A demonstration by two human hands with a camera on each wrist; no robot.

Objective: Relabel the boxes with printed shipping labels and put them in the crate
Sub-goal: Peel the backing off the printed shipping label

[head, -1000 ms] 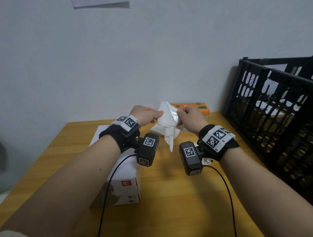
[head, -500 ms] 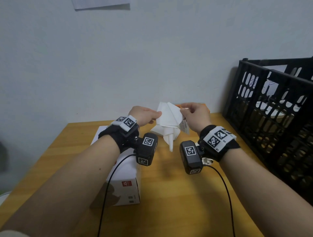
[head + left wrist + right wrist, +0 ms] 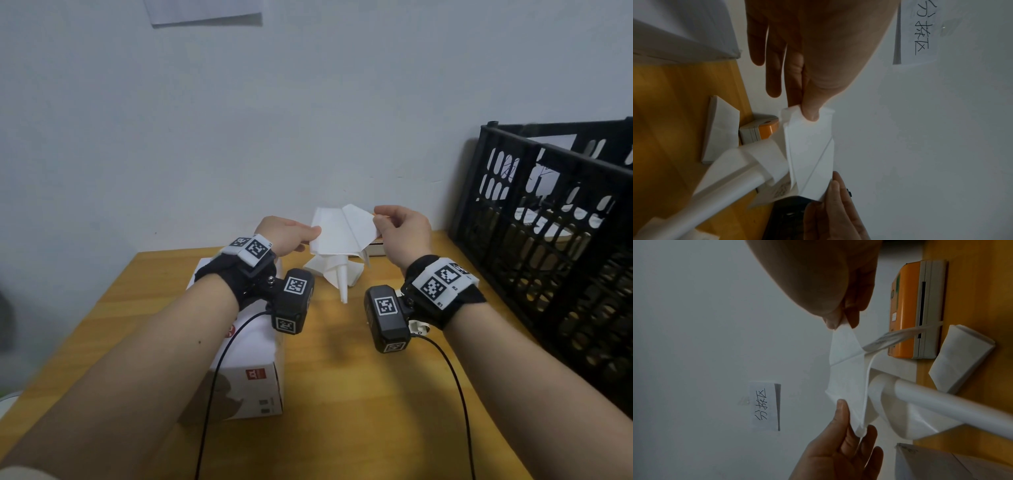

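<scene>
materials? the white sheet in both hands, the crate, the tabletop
White sheet: paper or label backing by the look; it takes sharp creases and curls into a roll below, surface matte to slightly glossy. Crate: black moulded plastic, judging by its uniform slotted lattice walls and dull sheen. Tabletop: wood or wood-look laminate, I cannot tell which; yellow-brown, faint grain, smooth finish.

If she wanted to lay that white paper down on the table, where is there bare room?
Bare wood shows in the middle, between the white box on the left and the black crate on the right. The back edge is crowded: folded paper and an orange printer lie under the paper both hands pinch.
</scene>
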